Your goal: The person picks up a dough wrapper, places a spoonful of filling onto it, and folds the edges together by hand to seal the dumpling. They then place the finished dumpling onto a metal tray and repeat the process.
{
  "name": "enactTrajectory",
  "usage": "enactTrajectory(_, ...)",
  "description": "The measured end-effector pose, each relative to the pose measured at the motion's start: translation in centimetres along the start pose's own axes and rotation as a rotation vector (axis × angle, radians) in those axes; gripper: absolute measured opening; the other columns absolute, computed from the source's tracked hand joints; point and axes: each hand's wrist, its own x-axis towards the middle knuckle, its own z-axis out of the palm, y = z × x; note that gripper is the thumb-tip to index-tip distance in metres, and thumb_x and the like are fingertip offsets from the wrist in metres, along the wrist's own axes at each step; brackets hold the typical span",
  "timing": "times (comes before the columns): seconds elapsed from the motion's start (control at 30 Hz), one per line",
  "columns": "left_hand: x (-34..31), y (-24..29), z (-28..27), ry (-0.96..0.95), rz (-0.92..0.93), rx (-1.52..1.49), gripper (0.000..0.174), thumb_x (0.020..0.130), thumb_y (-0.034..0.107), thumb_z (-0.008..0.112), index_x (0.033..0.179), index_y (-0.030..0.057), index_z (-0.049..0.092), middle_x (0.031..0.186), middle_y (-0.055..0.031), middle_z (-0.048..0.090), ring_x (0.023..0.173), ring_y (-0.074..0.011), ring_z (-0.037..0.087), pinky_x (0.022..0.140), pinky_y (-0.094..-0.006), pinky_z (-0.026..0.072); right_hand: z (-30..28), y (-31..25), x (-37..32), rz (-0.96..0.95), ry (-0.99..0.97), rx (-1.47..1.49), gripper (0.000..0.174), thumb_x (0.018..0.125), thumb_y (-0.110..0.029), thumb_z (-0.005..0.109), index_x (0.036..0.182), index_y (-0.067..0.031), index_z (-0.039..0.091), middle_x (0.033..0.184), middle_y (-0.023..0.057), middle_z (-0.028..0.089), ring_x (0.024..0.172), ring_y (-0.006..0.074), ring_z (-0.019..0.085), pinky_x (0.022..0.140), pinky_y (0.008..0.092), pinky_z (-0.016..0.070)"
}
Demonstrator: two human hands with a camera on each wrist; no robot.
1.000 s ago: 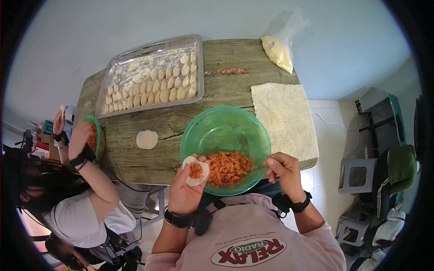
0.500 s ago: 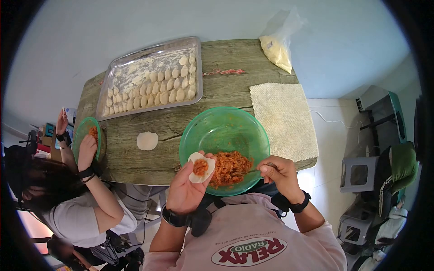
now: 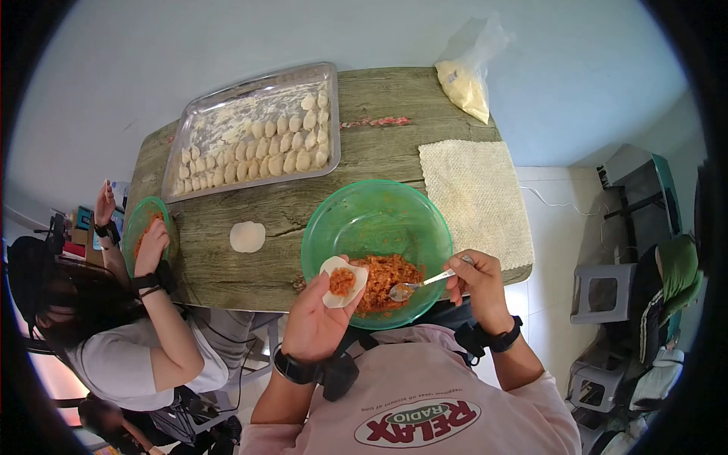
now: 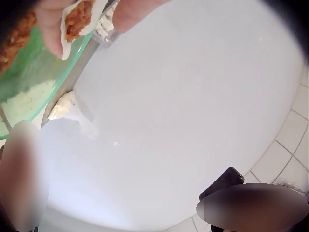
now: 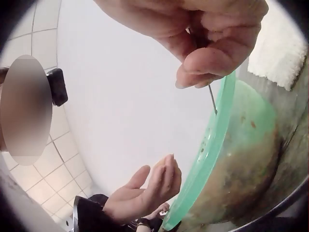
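My left hand [image 3: 307,330] holds a round dumpling wrapper [image 3: 356,278] over the near left rim of the green bowl [image 3: 322,220], thumb at its edge. A dab of reddish-orange minced filling [image 3: 342,282] sits in the wrapper's middle; the left wrist view shows the wrapper [image 4: 65,46] bent up around it. Between thumb and fingers, my right hand [image 3: 478,292] pinches the handle of a metal spoon [image 3: 434,279]. The spoon's head is over more filling [image 3: 387,267] in the bowl. In the right wrist view, only a thin handle shows below the right hand [image 5: 219,48].
A metal tray [image 3: 250,82] holds rows of dumplings at the back left. One wrapper [image 3: 247,236] lies left of the bowl. A cream cloth [image 3: 478,197] and a bag of pale powder [image 3: 464,89] are on the right. Another person [image 3: 144,356] works at a second green bowl [image 3: 155,202].
My left hand has shifted slightly right with the filled wrapper. The spoon has come up from the filling and turned, its head now showing. The other person's hand has lowered to their bowl.
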Motion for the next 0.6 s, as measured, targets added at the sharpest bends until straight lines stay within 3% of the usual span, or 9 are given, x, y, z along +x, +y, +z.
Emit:
enactTrajectory(0.13,0.1,-0.2,-0.3,-0.039,-0.039,-0.026,0.036,0.096,0.019,0.041,0.128,0.0014,0.041,0.125,-0.0114,0.051,0.121,-0.0249,0.045,0.103,-0.0397,0.0378,0.0,-0.1,-0.2,-0.005,-0.013,-0.032,0.021,0.09,-0.02,0.058,0.084,0.0003,0.061,0.062,0.0024,0.057,0.047,0.0068,0.051,0.042,0.0187,0.0393)
enactTrajectory(0.2,0.1,-0.3,-0.4,-0.064,-0.067,-0.044,0.036,0.096,0.02,0.041,0.127,0.0015,0.041,0.124,-0.0115,0.051,0.121,-0.0247,0.046,0.102,-0.0398,0.0382,0.2,0.1,-0.3,-0.126,-0.085,-0.074,0.021,0.09,-0.02,0.057,0.086,0.0002,0.062,0.062,0.0012,0.056,0.048,0.0057,0.05,0.044,0.0182,0.039)
enactTrajectory(0.33,0.0,-0.5,-0.7,-0.06,-0.064,-0.033,0.036,0.096,0.021,0.041,0.126,0.0014,0.041,0.124,-0.0116,0.051,0.12,-0.0246,0.046,0.102,-0.04,0.0384,0.3,0.5,-0.3,-0.194,-0.137,-0.158,0.02,0.089,-0.019,0.059,0.086,0.0007,0.063,0.061,0.0016,0.057,0.048,0.0065,0.05,0.045,0.0195,0.0394)
enactTrajectory(0.4,0.0,-0.5,-1.1,-0.087,-0.056,0.007,0.04,0.098,0.026,0.038,0.13,0.0025,0.038,0.13,-0.0112,0.047,0.124,-0.0242,0.042,0.106,-0.0409,0.0339,0.2,0.5,-0.2,-0.213,-0.222,-0.231,0.021,0.09,-0.021,0.059,0.09,-0.0005,0.064,0.062,-0.0002,0.055,0.05,0.0047,0.048,0.046,0.0181,0.0379)
enactTrajectory(0.6,0.0,-0.5,-1.4,-0.075,-0.048,-0.044,0.041,0.098,0.025,0.037,0.13,0.0007,0.038,0.132,-0.0131,0.045,0.126,-0.0255,0.04,0.107,-0.0407,0.0329,0.7,0.0,0.0,-0.069,-0.138,-0.156,0.021,0.09,-0.021,0.059,0.085,0.0,0.063,0.061,0.0025,0.057,0.046,0.0057,0.051,0.041,0.018,0.0383)
